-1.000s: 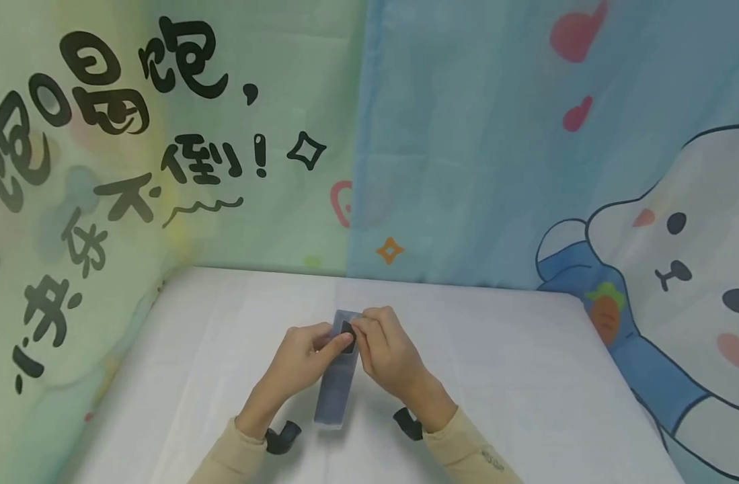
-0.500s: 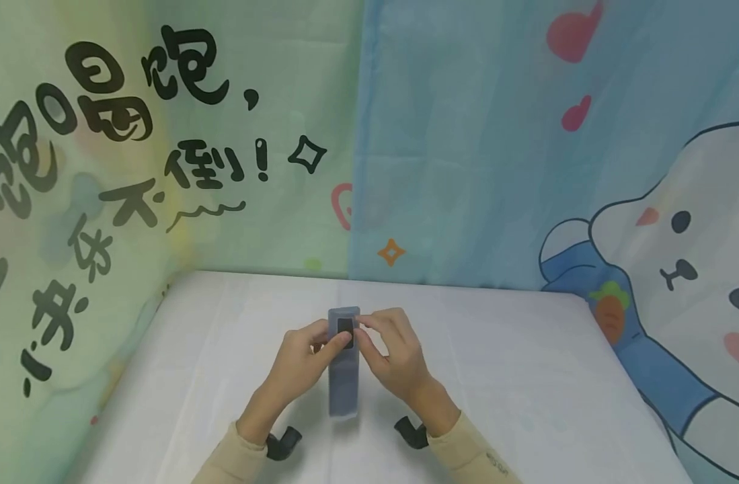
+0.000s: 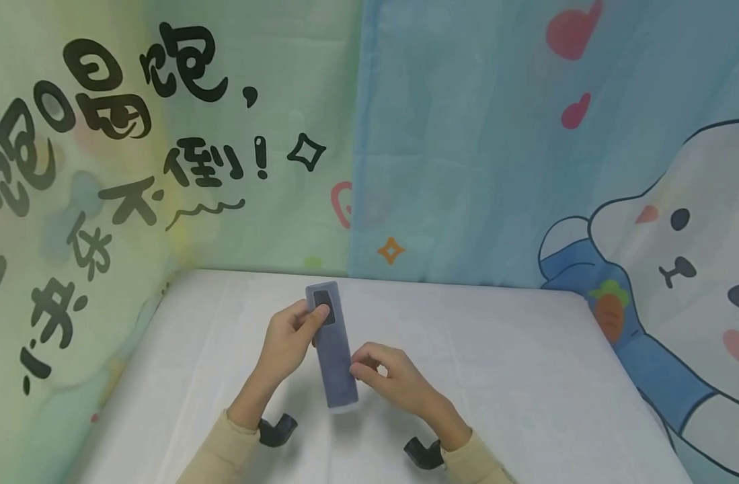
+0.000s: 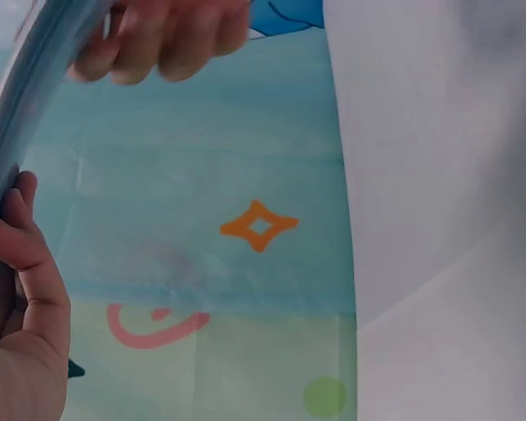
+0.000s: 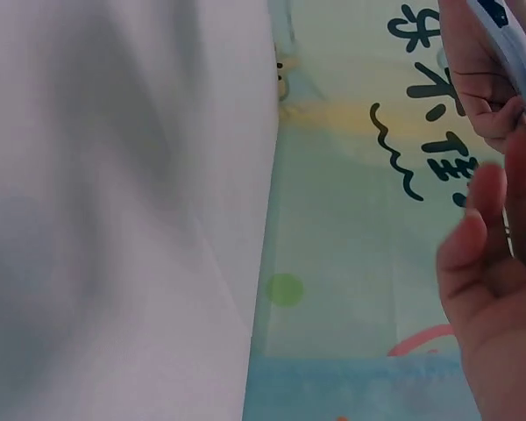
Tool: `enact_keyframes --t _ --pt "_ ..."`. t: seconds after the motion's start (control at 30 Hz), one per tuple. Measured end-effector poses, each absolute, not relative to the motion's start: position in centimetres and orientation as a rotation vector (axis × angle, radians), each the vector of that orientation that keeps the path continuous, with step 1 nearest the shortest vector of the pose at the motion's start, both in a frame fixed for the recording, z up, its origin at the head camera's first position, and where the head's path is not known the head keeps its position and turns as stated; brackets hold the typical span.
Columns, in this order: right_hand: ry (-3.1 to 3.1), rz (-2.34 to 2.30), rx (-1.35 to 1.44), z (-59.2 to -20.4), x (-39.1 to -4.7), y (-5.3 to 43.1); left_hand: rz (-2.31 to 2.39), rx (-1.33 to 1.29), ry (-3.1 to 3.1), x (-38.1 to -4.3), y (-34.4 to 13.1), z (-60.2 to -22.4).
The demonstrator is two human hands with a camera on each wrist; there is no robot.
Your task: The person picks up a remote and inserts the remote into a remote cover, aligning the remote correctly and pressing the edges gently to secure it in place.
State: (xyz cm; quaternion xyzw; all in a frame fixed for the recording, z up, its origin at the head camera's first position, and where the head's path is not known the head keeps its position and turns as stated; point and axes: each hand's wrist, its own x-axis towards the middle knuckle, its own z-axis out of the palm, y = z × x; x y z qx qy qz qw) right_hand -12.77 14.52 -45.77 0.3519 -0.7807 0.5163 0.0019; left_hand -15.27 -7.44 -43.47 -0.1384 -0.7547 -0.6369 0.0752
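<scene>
A long, slim blue-grey case [image 3: 335,363] with a dark rectangle [image 3: 327,316] near its far end is held up over the table, its near end slanting a little to the right. My left hand [image 3: 286,336] grips it by the upper left side, thumb lying on the dark rectangle. Lower down, the thumb and index fingertip of my right hand [image 3: 396,376] come together at the case's right edge. From the left wrist, the case [image 4: 44,79] shows edge-on. In the right wrist view, only part of the case [image 5: 513,53] appears at the top corner.
A white cloth [image 3: 496,376] covers the table. Behind it hang printed curtains [image 3: 454,168] with lettering and a cartoon animal. Dark curved wrist pieces [image 3: 278,430] sit beside both sleeves.
The case has swung and shifted left and away, with my left hand on it. My right hand has moved from the far end down to the lower right edge.
</scene>
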Motion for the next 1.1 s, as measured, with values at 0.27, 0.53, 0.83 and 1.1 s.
enact_keyframes --t 0.27,0.53,0.83,1.1 --pt "-2.514 1.876 1.326 -45.6 -12.6 14.9 -1.971 -0.390 -2.326 -15.8 -7.1 -43.8" --pt "-2.446 2.042 1.430 -45.7 -12.7 15.3 -2.053 -0.442 -2.381 -16.1 -6.6 -44.0" --pt "-2.207 2.274 1.237 -46.4 -11.8 13.9 -1.972 -0.449 -2.492 -16.3 -5.9 -44.1" --pt "-2.114 2.451 0.816 -47.1 -10.6 11.8 -2.017 -0.541 -2.489 -17.0 -5.9 -44.1"
